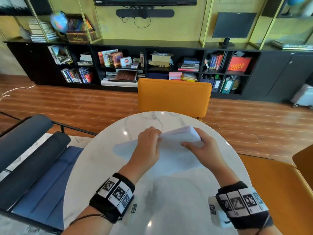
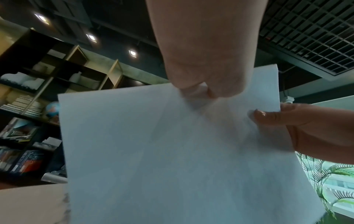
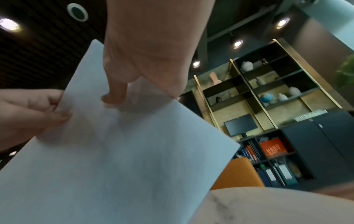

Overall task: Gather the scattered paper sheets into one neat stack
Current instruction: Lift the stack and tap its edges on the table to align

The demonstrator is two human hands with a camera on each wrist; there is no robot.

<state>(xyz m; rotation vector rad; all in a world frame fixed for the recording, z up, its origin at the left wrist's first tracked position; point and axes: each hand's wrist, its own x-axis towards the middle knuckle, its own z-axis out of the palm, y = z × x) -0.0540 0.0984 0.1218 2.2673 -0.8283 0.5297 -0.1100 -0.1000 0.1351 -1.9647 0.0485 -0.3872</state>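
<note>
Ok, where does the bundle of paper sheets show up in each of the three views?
Head: paper sheets centre, held over the table by both hands.
Left wrist: sheets fill the lower middle.
Right wrist: sheets fill the lower left.
Shared landmark: the black monitor on the cabinet, also in the right wrist view.

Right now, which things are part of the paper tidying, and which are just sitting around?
Part of the job:
- paper sheets, held up over the marble table
- left hand, pinching them
- right hand, gripping them

Just sitting around:
- orange chair
- blue chair
- bookshelf
- globe
- monitor
</note>
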